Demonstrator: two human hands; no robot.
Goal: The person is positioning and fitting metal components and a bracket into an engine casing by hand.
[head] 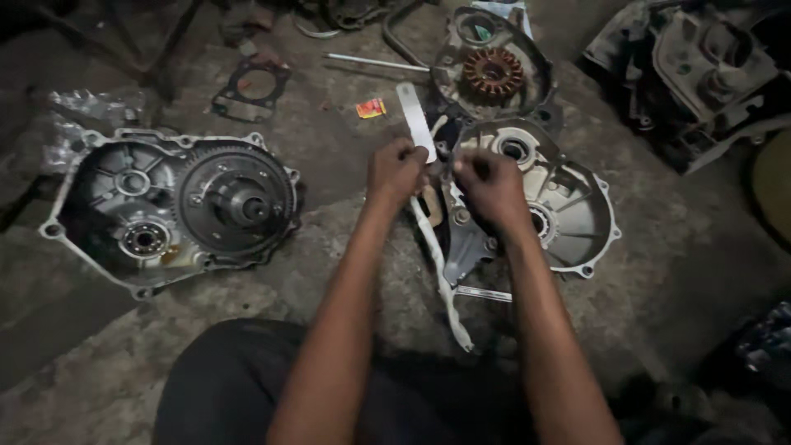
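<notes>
We grip the thin white paper gasket strip point(439, 264) with both clenched hands, left hand point(396, 170) and right hand point(489, 188); we should pull evenly between our fingers, lest it tear.

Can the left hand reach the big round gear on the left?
Probably yes. The left hand is busy gripping a white strip, but nothing stands between it and the gear, just bare floor.
</notes>
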